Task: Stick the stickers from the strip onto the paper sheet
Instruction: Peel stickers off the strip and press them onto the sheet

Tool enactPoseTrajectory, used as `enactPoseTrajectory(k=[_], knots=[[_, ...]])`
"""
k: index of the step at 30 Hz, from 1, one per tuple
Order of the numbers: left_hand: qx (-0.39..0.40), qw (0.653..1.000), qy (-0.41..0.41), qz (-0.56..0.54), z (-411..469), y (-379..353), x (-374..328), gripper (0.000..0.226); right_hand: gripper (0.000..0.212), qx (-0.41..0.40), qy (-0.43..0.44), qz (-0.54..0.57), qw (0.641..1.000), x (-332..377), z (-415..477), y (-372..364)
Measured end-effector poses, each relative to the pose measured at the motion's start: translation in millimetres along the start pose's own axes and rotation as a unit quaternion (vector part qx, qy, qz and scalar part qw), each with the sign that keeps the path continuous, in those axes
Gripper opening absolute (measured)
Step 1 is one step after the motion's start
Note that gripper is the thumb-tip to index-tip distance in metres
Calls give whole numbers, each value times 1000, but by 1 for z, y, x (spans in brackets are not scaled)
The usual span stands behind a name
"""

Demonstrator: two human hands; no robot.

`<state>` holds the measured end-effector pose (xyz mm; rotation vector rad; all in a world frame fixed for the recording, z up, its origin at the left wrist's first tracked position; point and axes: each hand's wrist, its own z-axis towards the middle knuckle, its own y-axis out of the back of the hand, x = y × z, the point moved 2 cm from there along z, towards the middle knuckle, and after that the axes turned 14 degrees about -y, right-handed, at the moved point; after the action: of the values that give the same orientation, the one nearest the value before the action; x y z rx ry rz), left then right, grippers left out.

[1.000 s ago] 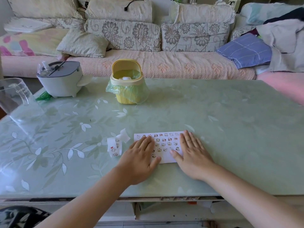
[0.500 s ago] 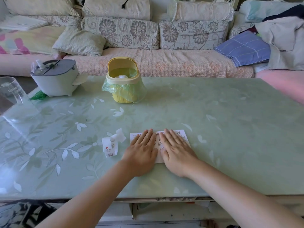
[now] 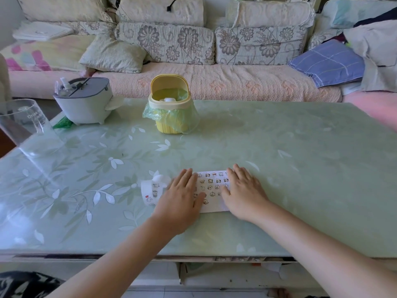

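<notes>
Entry, head view. Both hands are lying flat on the paper sheet (image 3: 214, 207), and neither is gripping anything. The left hand (image 3: 182, 198) is covering the sheet's left end and the right hand (image 3: 242, 194) its right end, fingers straight and pointing to the far side. The sheet is sitting on the green table (image 3: 300, 168), toward its near edge, with rows of small stickers showing between the hands. The sticker strip (image 3: 151, 190) is curling on the table just left of the left hand. I cannot tell whether it is touching the hand. A few stickers are showing on it.

Risks I am logging, as judgement:
- The table top is looking smooth and glossy, so sideways pressure from either palm is likely to slide the sheet rather than flatten it.
- A palm dragging across the rows may be catching a sticker edge, lifting or creasing it.
- The left wrist is sitting close to the curled strip. Any move left could be pushing it away or folding it onto itself, leaving the remaining stickers harder to peel.
- The hands are hiding both ends of the sheet, so I am unable to judge how much free space is left. The next sticker could be landing on top of one already placed.
</notes>
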<state>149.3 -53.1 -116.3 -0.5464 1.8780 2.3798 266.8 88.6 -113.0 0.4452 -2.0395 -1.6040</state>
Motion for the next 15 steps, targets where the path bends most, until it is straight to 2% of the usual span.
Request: enactPoseTrajectory(k=[3, 6, 9, 15], knots=[[-113, 991, -75, -9, 0, 26, -5, 47, 59, -42, 65, 2, 997, 20, -6, 9], [-192, 978, -77, 10, -6, 52, 6, 22, 39, -48, 117, 57, 990, 46, -15, 20], [-231, 972, -29, 15, -18, 70, 27, 14, 15, 15, 128, 144, 981, 73, -26, 25], [-201, 966, 164, -9, -42, 89, 58, 3, 10, 85, 131, 239, 958, 112, -33, 20]])
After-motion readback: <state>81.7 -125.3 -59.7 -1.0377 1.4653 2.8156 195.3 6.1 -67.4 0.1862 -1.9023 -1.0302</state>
